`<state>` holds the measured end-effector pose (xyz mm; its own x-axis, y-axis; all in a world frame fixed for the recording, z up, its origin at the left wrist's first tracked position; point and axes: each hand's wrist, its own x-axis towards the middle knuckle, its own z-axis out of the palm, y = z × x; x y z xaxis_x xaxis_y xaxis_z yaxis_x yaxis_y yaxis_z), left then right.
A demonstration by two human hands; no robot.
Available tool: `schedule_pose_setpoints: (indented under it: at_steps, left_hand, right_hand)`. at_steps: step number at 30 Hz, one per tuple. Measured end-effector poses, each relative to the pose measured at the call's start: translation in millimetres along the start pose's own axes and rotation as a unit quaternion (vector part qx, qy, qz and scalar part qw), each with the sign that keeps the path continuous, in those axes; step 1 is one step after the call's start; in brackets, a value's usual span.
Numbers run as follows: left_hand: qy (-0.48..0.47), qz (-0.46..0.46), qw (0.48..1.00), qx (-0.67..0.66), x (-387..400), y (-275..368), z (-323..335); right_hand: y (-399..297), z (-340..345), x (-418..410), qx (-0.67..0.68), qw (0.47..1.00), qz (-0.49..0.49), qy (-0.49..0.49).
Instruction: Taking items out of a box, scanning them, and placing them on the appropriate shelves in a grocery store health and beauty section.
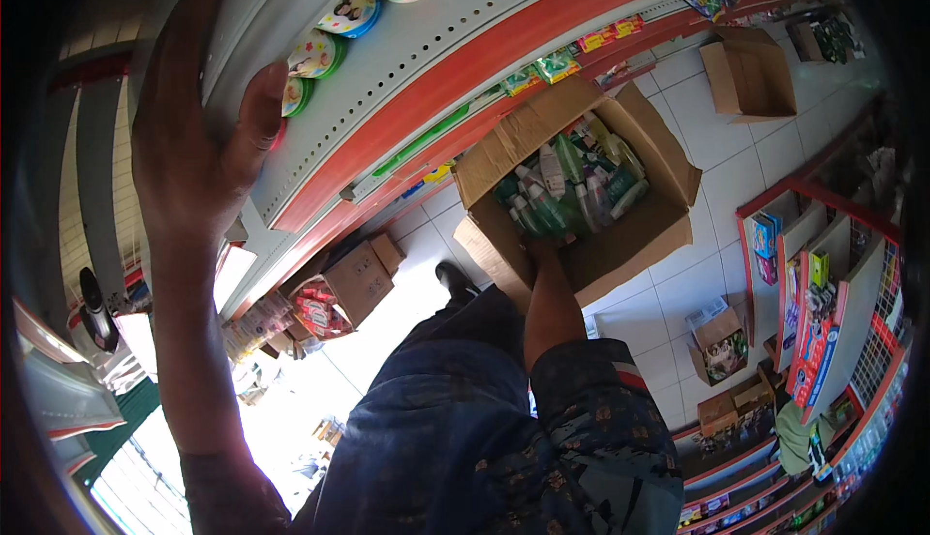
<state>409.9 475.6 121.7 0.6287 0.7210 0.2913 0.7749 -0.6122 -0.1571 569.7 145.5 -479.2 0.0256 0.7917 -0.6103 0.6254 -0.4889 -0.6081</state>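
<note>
My left hand [185, 121] is raised at the upper left, thumb and fingers on either side of the edge of a grey metal shelf [265, 23]. Round tubs with coloured lids [316, 52] sit on the shelf level beside my thumb. Lower down, my right hand [541, 248] reaches into an open cardboard box [632, 244]. Many plastic bottles [559, 179], mostly green and clear, lie jumbled inside it. The fingers of that hand are in shadow by the near bottles, so what they grasp is hidden.
Red-edged shelving [407, 85] with small packets runs diagonally above the box. An open carton [752, 74] stands on the white tiled floor [697, 143]. Another carton with red packs [356, 284] is near my shoe [456, 279]. At right stands a stocked display rack [821, 295].
</note>
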Motion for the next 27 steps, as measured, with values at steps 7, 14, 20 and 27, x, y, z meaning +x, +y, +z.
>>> schedule_pose_setpoints:
  at_steps: [7,14,20,27]
  left_hand:
    - [0.001,0.04,0.999,-0.004,-1,-9,1]
    - [0.004,0.039,0.999,0.006,-4,-13,1]
    - [0.019,0.03,0.999,0.032,-5,-9,1]
    - [0.026,0.023,0.998,0.046,-4,-7,2]
  right_hand:
    - [67,48,11,-0.039,0.996,0.075,-0.009]
    - [105,51,4,0.215,0.965,-0.036,0.145]
    - [100,32,10,0.284,0.951,0.068,0.106]
    - [48,9,-14,0.596,0.78,0.135,0.134]
